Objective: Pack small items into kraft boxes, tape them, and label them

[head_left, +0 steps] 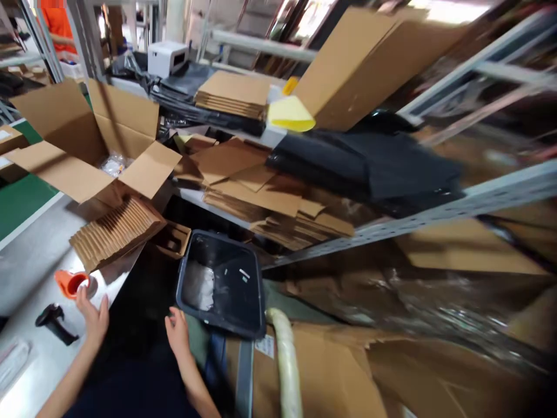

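Note:
My left hand (93, 318) is over the metal table's edge, thumb and fingers apart. Its fingertips overlap the near edge of an orange tape dispenser (65, 283); whether they touch it, I cannot tell. A black handheld tool, shaped like a barcode scanner (56, 324), lies just left of that hand. My right hand (177, 334) hovers in front of a black plastic bin (237, 284), fingers loosely bent and nothing visible in them. Inside the bin are a pale patch and a few small white scraps.
An open cardboard box (78, 136) holding clear plastic stands on the table (26, 278), behind a row of folded cardboard (115, 232). Shelves at right carry flat cartons (256, 197) and black bags (369, 162). A pale hose (287, 366) rises beside the bin. A person in orange (58, 26) is far back.

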`<state>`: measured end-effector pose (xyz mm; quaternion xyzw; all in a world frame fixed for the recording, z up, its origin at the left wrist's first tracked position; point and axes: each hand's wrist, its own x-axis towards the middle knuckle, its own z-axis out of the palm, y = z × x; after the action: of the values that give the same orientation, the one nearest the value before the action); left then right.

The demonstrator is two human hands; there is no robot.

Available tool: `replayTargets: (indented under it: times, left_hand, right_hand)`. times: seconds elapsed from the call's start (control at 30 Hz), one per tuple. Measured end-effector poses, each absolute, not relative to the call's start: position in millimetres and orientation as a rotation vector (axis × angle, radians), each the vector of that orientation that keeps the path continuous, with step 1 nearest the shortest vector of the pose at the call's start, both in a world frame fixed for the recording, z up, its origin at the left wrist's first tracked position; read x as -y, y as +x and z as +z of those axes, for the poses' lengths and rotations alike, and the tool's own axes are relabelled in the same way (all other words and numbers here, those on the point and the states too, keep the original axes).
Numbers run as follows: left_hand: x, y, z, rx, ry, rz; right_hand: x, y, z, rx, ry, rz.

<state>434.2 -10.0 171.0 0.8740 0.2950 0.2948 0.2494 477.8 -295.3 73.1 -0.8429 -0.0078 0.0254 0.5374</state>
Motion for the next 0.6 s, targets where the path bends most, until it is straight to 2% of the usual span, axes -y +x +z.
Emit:
replayTargets:
  times: [0.13, 0.27, 0.4, 0.5, 0.6]
  left_hand:
    - [26.1, 418.0, 165.6, -0.608, 2.431, 0.934]
    - [2.6, 388.5, 211.5, -0.570, 2.484, 0.947]
    - [6.5, 315.3, 233.4, -0.786, 2.468, 0.728]
    - [71.9, 239.5, 233.9, -1.194, 2.389, 0.662]
    - [163.2, 204.0, 234.4, -1.490, 2.258, 0.647]
  right_hand:
    - [315.5, 489.1, 95.1, 0.137, -2.128, 0.079]
    - [308.9, 520.3, 137.5, 0.312, -2.258, 0.462]
    - [287.0, 558.3, 125.1, 0.549, -2.234, 0.842]
    - [265.6, 567.1, 110.2, 0.768, -2.211, 0.987]
    - [260.5, 568.7, 125.3, 0.982, -2.151, 0.931]
